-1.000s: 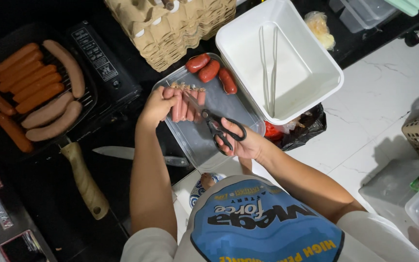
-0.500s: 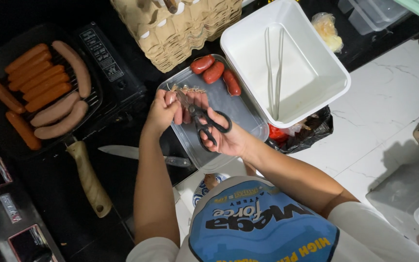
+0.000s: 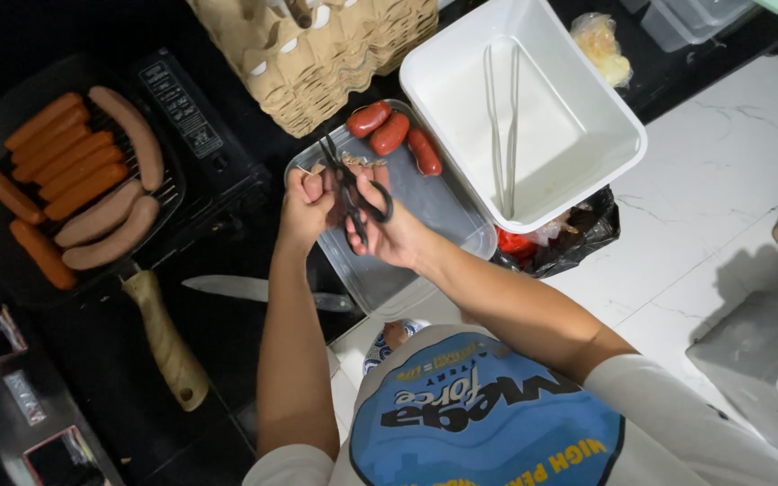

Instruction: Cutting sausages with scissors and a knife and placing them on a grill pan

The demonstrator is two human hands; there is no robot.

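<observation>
Head view: both hands have risen from the tray floor since 1 s ago, so the cut is now made in the air; the right hand grips black scissors, blades up; the left hand pinches a small sausage piece just beside the blades; 3 red sausages lie at the tray's far end.

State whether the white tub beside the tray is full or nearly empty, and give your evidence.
Nearly empty: the white tub shows a bare white floor, with only metal tongs lying inside it.
</observation>
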